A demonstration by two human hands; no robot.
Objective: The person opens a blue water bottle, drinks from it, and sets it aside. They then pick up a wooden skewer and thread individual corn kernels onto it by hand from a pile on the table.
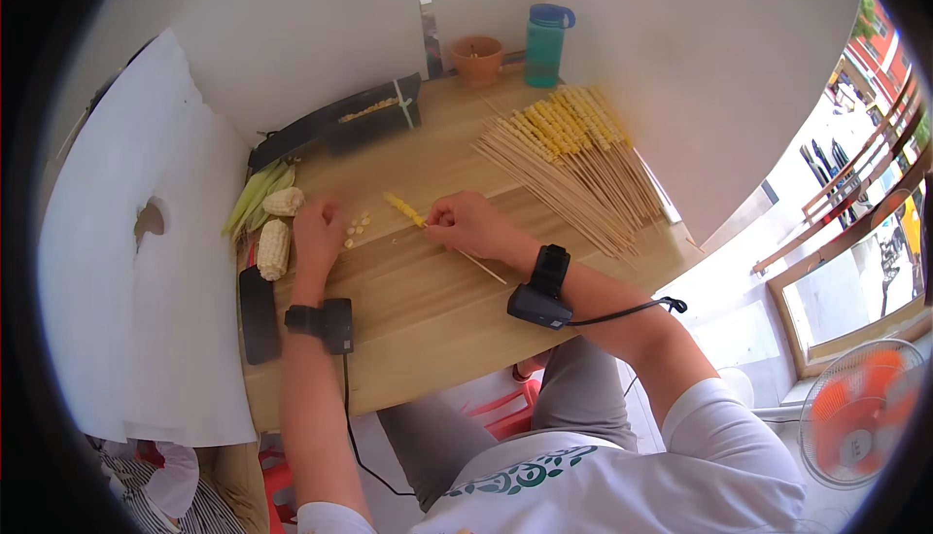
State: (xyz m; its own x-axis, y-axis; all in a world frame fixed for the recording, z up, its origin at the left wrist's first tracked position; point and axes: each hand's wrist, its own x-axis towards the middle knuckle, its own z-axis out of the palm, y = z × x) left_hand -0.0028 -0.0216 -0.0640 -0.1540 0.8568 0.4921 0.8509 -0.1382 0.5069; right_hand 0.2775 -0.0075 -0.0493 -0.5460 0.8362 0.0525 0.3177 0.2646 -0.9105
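Note:
My right hand [472, 225] is closed around a wooden skewer with yellow corn kernels [403, 207] threaded along its upper part. The skewer's bare end pokes out below the hand. Over the left side of the table, the fingers of my left hand [319, 235] are curled together; what they hold, if anything, is too small to make out. Several loose corn kernels [358, 229] lie between the two hands. Just left of my left hand are a corn cob [273, 250] and a second, shorter cob [284, 202], beside green husks [260, 194].
Bare wooden skewers [554, 189] and finished corn skewers [571, 124] are spread at the right back. A black tray [379, 124] with kernels, a clay pot [477, 62] and a teal bottle [543, 50] line the rear edge. Cables run from both wrist devices. A fan [859, 415] stands right.

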